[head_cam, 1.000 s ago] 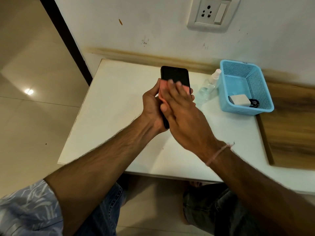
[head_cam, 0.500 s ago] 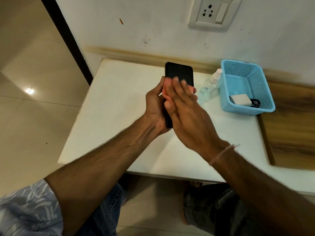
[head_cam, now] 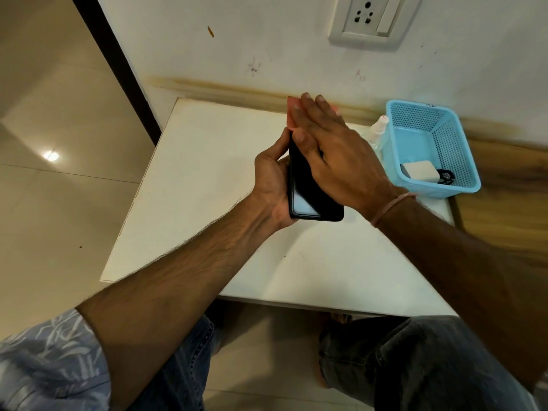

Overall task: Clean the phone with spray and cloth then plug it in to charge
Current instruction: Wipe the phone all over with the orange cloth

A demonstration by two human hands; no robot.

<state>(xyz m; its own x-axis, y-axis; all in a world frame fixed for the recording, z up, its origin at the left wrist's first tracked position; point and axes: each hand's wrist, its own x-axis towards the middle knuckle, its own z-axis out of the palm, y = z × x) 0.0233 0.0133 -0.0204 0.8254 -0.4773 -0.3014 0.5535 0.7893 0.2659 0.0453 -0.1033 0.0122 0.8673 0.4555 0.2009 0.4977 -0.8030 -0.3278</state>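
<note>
So the wipe stroke has run up the screen — a second ago the right hand (head_cam: 332, 152) had the pink cloth (head_cam: 292, 115) pressed around the middle of the phone (head_cam: 308, 191), with the black top end poking out above the fingers. Now the cloth is up at the far end, its pink edge sticking out past the fingertips, and the near half of the glass is bare and catching a pale reflection. The phone also sits nearer and lower in the view than it did.

The left hand (head_cam: 272, 185) has its grip wrapped around the phone's left edge, thumb up along the side, holding it off the white bench (head_cam: 207, 185). The right hand is flat, fingers together, pinning the cloth to the screen rather than pinching it.

What that means for the task: looks like one full pass over the front is about finished, so cleaning is well along — though the back can't be seen, so no telling if it's been done. The spray bottle (head_cam: 379, 129) stands just beside the blue basket (head_cam: 462, 185), the white charger brick (head_cam: 419, 170) and a dark cable (head_cam: 446, 178) are lying inside it, and the wall socket (head_cam: 375, 19) has nothing in it. Charging hasn't started yet.
</note>
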